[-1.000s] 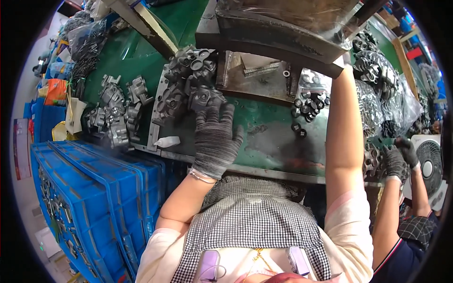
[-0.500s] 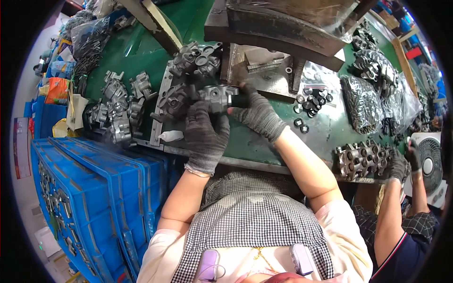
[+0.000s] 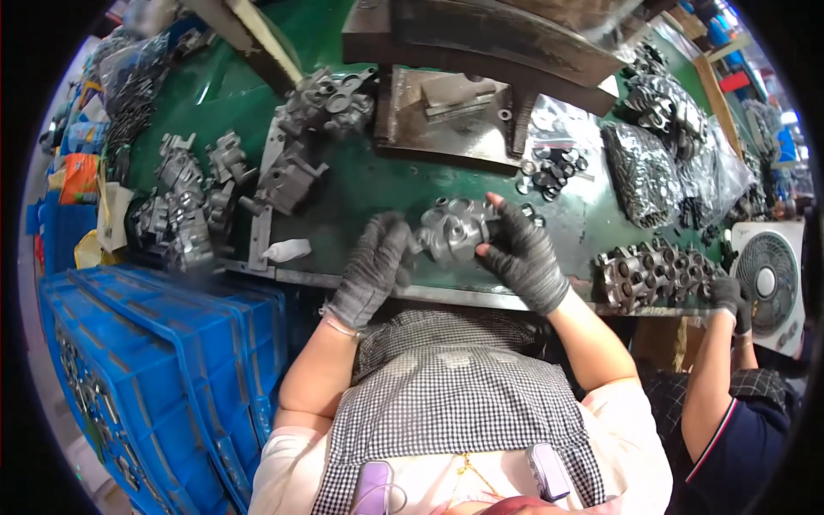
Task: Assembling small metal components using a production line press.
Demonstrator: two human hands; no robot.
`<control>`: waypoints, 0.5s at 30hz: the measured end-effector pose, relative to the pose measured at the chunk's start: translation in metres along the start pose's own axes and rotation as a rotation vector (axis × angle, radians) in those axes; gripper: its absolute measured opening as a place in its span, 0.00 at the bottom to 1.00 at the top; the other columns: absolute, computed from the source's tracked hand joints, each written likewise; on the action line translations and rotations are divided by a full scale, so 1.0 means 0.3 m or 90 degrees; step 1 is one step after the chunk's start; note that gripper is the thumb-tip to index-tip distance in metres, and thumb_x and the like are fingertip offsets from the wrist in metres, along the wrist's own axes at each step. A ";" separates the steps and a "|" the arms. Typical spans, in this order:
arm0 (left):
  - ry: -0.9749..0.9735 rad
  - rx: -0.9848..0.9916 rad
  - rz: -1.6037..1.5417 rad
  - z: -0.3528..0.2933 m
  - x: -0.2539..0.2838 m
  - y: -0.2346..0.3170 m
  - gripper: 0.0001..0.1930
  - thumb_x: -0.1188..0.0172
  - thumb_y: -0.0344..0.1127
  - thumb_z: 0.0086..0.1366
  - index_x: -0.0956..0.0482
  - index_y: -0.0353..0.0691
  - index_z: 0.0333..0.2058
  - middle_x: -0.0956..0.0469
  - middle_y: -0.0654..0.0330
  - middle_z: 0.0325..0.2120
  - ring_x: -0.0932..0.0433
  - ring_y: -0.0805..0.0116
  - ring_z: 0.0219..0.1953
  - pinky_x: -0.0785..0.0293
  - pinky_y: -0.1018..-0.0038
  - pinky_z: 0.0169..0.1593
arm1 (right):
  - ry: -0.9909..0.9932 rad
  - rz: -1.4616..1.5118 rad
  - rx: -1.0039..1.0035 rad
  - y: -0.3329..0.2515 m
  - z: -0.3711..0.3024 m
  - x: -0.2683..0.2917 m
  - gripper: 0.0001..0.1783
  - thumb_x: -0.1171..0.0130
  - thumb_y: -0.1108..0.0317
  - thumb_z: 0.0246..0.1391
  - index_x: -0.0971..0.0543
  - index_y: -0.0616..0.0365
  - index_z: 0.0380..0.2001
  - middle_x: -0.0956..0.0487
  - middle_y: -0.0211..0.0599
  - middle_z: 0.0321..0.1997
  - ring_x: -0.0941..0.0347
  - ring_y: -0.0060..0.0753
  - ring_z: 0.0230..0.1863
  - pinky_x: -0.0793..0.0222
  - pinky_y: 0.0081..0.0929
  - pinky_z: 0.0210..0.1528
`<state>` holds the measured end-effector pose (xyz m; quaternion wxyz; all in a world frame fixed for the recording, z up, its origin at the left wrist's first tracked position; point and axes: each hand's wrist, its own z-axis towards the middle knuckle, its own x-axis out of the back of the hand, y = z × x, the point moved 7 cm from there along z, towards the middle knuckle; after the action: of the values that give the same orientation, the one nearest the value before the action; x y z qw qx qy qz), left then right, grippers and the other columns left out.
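A grey metal casting (image 3: 455,230) with round bores is held low over the near part of the green bench. My right hand (image 3: 530,264), in a dark grey knit glove with bare thumb and fingertip, grips its right side. Beside the casting's left end is my left hand (image 3: 371,268), gloved too, its fingers curled together and slightly blurred. What those fingers hold, if anything, is hidden. To the left, more castings (image 3: 287,180) lie along a metal strip (image 3: 264,206), near a small white bottle (image 3: 287,250).
A heavy metal press stand (image 3: 451,120) rises at the back. Black caps (image 3: 551,172) and a bag of dark parts (image 3: 639,176) lie right. Blue crates (image 3: 163,343) stand at left. Far right, a co-worker's gloved hand (image 3: 726,293) is near a row of castings (image 3: 657,275) and a fan (image 3: 766,279).
The casting has come closer to the bench's front edge and turned. My right hand moved with it; my left hand is now lower, beside its left end. The whole view has shifted slightly.
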<state>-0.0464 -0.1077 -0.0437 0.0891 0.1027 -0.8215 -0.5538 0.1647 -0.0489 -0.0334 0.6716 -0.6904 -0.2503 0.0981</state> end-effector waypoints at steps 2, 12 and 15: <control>-0.160 0.123 -0.109 -0.037 -0.081 -0.007 0.17 0.49 0.44 0.65 0.31 0.41 0.48 0.27 0.67 0.25 0.31 0.82 0.18 0.38 0.89 0.17 | 0.003 -0.023 0.020 -0.022 -0.042 0.003 0.37 0.39 0.77 0.48 0.40 0.56 0.62 0.26 0.30 0.33 0.33 0.18 0.30 0.32 0.17 0.36; -0.288 0.190 -0.211 -0.059 -0.187 -0.016 0.22 0.46 0.44 0.61 0.31 0.39 0.50 0.26 0.68 0.29 0.35 0.89 0.18 0.42 0.95 0.18 | 0.151 -0.369 0.035 -0.055 -0.056 0.207 0.34 0.37 0.75 0.42 0.36 0.60 0.56 0.25 0.40 0.27 0.27 0.31 0.28 0.29 0.27 0.35; -0.277 0.089 -0.159 -0.069 -0.199 0.023 0.24 0.43 0.44 0.59 0.32 0.40 0.52 0.26 0.68 0.32 0.37 0.89 0.18 0.44 0.93 0.19 | 0.191 -0.418 0.013 -0.044 -0.045 0.255 0.34 0.36 0.75 0.40 0.35 0.61 0.54 0.24 0.43 0.27 0.25 0.34 0.28 0.28 0.31 0.34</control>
<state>0.0160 -0.1077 -0.0317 -0.1665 0.0876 -0.8383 -0.5117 0.2336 -0.0245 -0.0040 0.7034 -0.5732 -0.3564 -0.2228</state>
